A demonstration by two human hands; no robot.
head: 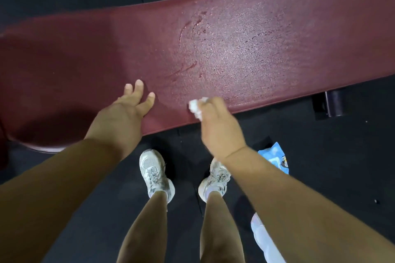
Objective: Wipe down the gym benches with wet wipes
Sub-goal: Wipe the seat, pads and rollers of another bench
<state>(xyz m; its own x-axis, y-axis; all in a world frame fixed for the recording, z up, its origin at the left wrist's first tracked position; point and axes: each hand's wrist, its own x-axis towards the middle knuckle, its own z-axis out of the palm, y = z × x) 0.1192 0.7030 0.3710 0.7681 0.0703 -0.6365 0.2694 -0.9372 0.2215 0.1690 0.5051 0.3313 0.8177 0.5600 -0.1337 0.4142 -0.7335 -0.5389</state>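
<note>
1. While the left hand [130,107] lay flat on the bench [235,49] with fingers spread and holding nothing, the right hand [218,126] was closed on a crumpled white wipe [195,108], at the bench's near edge.
2. Wipe judged light, soft and limp, likely damp; a bunched pinch suited it, and pressing with the fingers would spread it better.
3. Bench pad looked firm and textured, with a wet sheen and streaks across its middle and right part (slick there, by my guess). Left part looked dull and probably dry.
4. Blue packet [275,156] lay on the floor by the right foot, half hidden by the forearm; its print could not be read.
5. Both bench ends were cut off; only a dark bit of frame [331,102] showed beneath. A pale object [259,232] at the lower right could not be identified.
</note>
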